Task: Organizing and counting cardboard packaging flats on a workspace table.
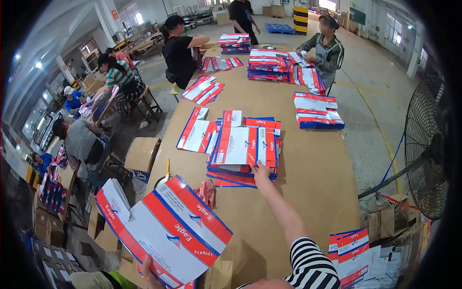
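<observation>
My left hand (pixel 150 273) grips the lower edge of a flat printed carton sheet (pixel 166 226), red, white and blue, tilted at the table's near left. A folded white flap stands up at that sheet's left end. My right hand (pixel 261 173) reaches forward to a stack of similar flat cartons (pixel 231 169) in the middle of the table. Its fingers are closed at the near edge of the top carton sheet (pixel 238 147); part of the grip is hidden. The stack lies loosely, its edges uneven. Another loose carton sheet (pixel 197 132) lies left of it.
The brown-topped table (pixel 308 192) carries a pink cloth (pixel 206 193), a round dish (pixel 163 181) with a yellow-handled tool, and more carton stacks (pixel 317 111). Co-workers (pixel 180 53) stand around its far end. A large fan (pixel 426 149) stands at right; cardboard boxes (pixel 142 153) at left.
</observation>
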Action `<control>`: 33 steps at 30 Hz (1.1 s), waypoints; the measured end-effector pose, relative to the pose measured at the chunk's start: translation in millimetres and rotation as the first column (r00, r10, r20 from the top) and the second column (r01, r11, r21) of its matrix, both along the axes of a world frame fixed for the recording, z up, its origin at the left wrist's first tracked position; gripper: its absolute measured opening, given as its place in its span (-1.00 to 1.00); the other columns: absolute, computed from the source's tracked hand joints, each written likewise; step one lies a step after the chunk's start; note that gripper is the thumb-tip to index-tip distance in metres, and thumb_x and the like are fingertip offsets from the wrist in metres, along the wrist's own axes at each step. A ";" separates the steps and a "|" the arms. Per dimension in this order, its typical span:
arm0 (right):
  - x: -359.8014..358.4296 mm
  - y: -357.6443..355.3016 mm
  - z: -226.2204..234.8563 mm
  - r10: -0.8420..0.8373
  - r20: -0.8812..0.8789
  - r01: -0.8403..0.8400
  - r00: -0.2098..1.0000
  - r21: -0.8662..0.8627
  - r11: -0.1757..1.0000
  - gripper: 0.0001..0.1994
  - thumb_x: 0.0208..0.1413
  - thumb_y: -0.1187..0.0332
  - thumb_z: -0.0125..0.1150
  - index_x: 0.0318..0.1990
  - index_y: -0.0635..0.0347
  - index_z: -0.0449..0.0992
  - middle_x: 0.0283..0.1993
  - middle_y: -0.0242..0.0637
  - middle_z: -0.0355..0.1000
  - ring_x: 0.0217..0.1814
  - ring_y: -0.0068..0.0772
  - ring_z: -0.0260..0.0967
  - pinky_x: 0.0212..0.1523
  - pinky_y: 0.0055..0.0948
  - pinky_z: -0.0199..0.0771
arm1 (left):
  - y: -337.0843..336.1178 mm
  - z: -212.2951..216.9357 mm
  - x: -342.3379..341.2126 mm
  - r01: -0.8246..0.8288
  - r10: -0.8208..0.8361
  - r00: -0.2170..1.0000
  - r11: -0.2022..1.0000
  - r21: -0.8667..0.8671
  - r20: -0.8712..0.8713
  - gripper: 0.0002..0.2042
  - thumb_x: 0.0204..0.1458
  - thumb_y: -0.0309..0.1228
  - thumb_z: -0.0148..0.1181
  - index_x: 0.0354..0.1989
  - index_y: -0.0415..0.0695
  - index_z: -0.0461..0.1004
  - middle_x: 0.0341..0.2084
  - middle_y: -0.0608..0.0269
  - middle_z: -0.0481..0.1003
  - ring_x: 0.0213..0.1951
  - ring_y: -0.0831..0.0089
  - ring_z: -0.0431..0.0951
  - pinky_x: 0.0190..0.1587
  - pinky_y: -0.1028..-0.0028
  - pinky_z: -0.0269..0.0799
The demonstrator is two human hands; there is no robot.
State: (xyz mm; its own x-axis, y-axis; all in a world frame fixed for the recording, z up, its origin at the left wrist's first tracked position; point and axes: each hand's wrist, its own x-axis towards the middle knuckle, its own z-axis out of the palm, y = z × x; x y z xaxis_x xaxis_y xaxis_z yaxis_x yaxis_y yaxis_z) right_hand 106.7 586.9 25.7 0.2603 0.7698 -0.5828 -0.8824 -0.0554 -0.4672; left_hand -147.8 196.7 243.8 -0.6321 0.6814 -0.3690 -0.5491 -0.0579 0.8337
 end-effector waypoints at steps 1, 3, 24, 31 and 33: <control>-9.7 -3.3 3.3 -0.035 -0.029 0.033 0.999 -0.037 0.999 -0.77 -0.07 0.64 0.02 -0.21 0.31 0.24 -0.27 -0.20 0.29 -0.38 -0.23 0.36 -0.53 -0.42 0.57 | 1.0 2.6 1.7 -0.004 0.004 1.000 1.000 -0.001 -0.005 -0.49 -0.10 -0.16 0.04 0.00 -0.21 0.21 -0.12 0.19 0.37 -0.13 0.38 0.37 -0.05 0.42 0.26; -19.9 -6.5 4.4 -0.054 -0.064 0.051 0.997 -0.038 0.998 -0.79 -0.07 0.65 0.00 -0.23 0.37 0.22 -0.27 -0.16 0.29 -0.41 -0.22 0.37 -0.51 -0.41 0.58 | 6.1 7.7 4.5 0.021 -0.016 0.994 0.999 0.045 -0.108 -0.50 -0.09 -0.19 0.02 0.02 -0.18 0.19 -0.11 0.19 0.35 -0.12 0.37 0.37 -0.04 0.42 0.25; -18.4 -14.7 -39.1 0.045 -0.022 -0.046 0.999 -0.007 0.999 -0.70 0.03 0.39 -0.03 -0.10 0.34 0.18 -0.15 -0.09 0.26 -0.24 -0.18 0.36 -0.41 -0.35 0.57 | 273.1 -11.0 -2.2 0.672 -0.672 0.740 0.740 -0.011 -0.031 -0.48 -0.21 -0.37 0.17 -0.03 -0.29 0.22 -0.23 0.05 0.42 -0.28 0.32 0.49 -0.21 0.41 0.43; -26.5 -24.4 -34.6 -0.023 -0.113 0.031 0.993 0.067 0.997 -0.72 0.07 0.29 -0.09 -0.10 0.22 0.22 -0.21 -0.15 0.31 -0.29 -0.18 0.38 -0.42 -0.28 0.56 | 432.2 -69.1 20.0 0.860 -0.859 0.510 0.509 0.026 -0.049 -0.47 -0.22 -0.33 0.23 -0.05 -0.27 0.21 -0.29 0.09 0.44 -0.40 0.38 0.52 -0.37 0.41 0.49; -25.6 -27.1 -36.3 -0.039 -0.126 0.050 0.991 0.081 0.996 -0.72 0.08 0.26 -0.10 -0.09 0.18 0.23 -0.22 -0.17 0.33 -0.30 -0.18 0.38 -0.42 -0.26 0.55 | 465.0 -100.7 20.0 0.877 -0.875 0.477 0.480 -0.030 -0.081 -0.46 -0.23 -0.31 0.24 -0.06 -0.27 0.22 -0.29 0.09 0.45 -0.41 0.39 0.52 -0.38 0.42 0.49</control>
